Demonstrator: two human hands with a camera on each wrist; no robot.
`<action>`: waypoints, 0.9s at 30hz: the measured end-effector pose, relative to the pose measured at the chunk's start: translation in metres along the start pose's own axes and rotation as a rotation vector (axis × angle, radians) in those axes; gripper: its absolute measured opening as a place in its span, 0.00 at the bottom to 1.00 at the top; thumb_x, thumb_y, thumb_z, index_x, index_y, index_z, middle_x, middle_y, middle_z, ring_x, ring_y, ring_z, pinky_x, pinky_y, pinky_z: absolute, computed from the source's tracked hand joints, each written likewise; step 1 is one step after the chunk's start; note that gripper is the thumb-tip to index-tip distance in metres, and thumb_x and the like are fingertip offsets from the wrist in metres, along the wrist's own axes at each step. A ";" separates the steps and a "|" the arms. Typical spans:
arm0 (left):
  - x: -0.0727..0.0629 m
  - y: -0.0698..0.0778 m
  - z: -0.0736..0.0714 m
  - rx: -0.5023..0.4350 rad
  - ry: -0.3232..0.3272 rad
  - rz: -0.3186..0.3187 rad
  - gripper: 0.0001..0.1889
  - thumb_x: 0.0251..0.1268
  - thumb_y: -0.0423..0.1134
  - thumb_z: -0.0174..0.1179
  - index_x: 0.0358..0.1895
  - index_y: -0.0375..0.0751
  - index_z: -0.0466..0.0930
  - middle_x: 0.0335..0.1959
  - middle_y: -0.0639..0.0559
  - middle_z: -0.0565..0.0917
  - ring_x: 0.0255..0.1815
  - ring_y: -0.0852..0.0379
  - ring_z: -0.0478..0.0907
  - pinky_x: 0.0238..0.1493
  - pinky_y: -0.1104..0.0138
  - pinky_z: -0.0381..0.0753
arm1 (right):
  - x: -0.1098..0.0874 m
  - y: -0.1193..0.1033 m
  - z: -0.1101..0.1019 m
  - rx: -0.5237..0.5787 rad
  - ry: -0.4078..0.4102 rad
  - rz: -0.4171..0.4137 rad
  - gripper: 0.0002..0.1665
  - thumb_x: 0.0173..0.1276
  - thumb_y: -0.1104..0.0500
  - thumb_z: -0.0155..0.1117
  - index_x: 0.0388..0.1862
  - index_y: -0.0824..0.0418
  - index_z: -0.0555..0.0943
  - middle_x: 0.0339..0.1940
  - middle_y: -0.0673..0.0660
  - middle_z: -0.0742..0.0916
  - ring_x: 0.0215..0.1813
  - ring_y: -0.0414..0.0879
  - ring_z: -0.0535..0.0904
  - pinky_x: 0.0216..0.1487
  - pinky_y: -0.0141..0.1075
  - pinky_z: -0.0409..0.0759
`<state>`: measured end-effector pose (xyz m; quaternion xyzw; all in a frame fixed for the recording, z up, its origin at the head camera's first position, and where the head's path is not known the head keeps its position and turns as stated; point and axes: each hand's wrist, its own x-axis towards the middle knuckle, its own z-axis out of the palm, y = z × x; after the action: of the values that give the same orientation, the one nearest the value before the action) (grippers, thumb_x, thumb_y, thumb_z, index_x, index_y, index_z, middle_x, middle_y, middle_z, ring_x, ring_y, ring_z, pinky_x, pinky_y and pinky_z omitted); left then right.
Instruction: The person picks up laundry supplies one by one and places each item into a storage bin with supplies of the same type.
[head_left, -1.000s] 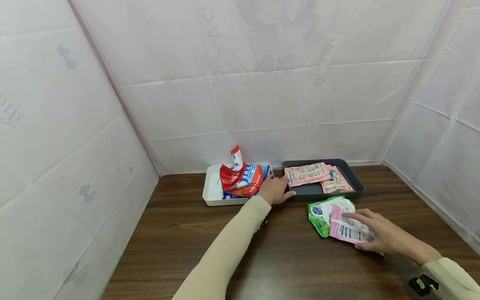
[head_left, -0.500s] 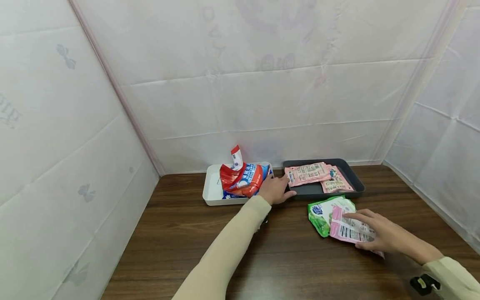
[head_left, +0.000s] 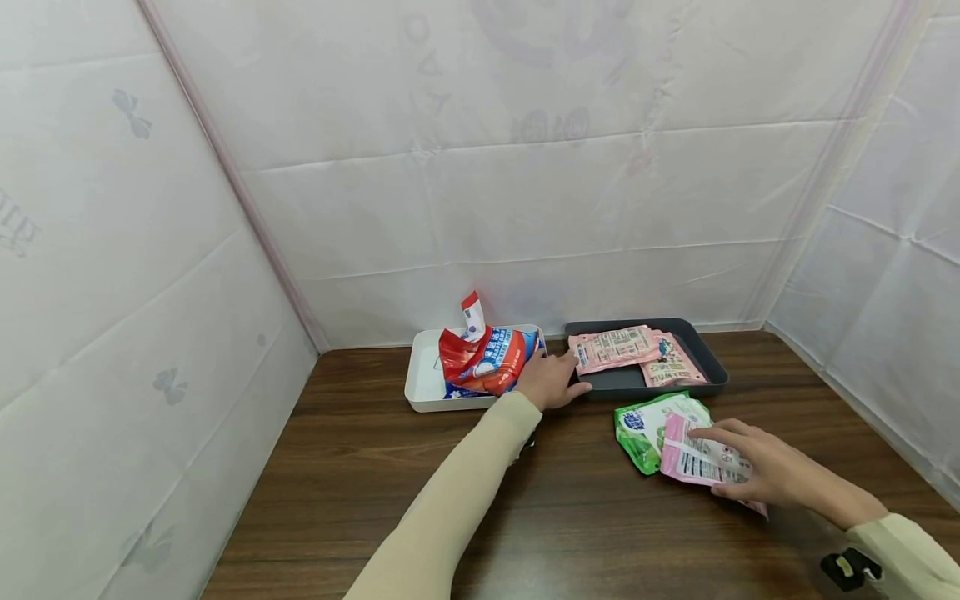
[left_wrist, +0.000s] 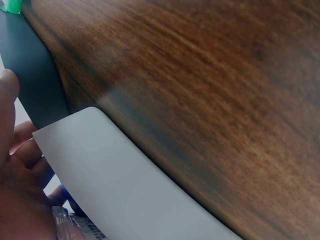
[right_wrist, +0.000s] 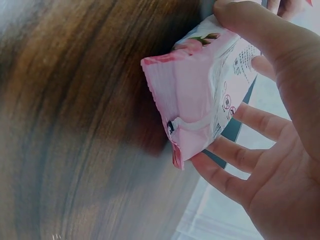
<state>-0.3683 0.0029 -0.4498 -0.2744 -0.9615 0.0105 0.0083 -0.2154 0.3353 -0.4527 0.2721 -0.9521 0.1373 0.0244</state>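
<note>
My right hand holds a pink-and-white packet, thumb along one edge and fingers along the opposite one. In the right wrist view the sealed pink end of the packet faces the camera. It overlaps a green-and-white bag lying on the table. My left hand rests between the two trays, fingers extended, beside a red-and-blue bag. In the left wrist view, the left hand has its thumb by the dark tray and its other fingers partly hidden behind the white tray.
The white tray at the back holds the red-and-blue bag and a dark blue packet under it. To its right, the dark grey tray holds pink packets. White sheeting encloses the brown wooden table.
The pink-and-white packet has shifted very slightly to the right under my right hand, and more of its near end shows. My left hand stays in place.
</note>
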 end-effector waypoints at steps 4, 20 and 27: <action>0.000 0.000 0.000 -0.002 0.000 -0.002 0.35 0.75 0.68 0.48 0.74 0.50 0.71 0.68 0.52 0.80 0.64 0.56 0.81 0.78 0.54 0.60 | 0.000 0.000 -0.002 -0.009 0.001 0.011 0.42 0.54 0.43 0.82 0.68 0.49 0.79 0.58 0.57 0.82 0.57 0.60 0.81 0.49 0.61 0.82; 0.002 0.000 0.001 -0.003 -0.003 -0.002 0.34 0.75 0.68 0.49 0.73 0.50 0.72 0.67 0.52 0.80 0.63 0.56 0.81 0.78 0.54 0.61 | 0.002 -0.004 -0.011 -0.035 -0.019 0.040 0.43 0.54 0.41 0.82 0.68 0.49 0.79 0.58 0.59 0.82 0.55 0.60 0.81 0.48 0.62 0.82; 0.003 -0.001 0.003 -0.002 -0.009 -0.001 0.35 0.75 0.68 0.48 0.73 0.50 0.72 0.68 0.52 0.80 0.63 0.56 0.81 0.78 0.54 0.61 | 0.004 -0.005 -0.017 -0.052 0.002 0.020 0.43 0.55 0.40 0.82 0.68 0.49 0.79 0.58 0.60 0.82 0.55 0.62 0.81 0.47 0.63 0.82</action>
<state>-0.3714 0.0037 -0.4523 -0.2738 -0.9617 0.0110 0.0036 -0.2170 0.3339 -0.4343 0.2619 -0.9579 0.1130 0.0309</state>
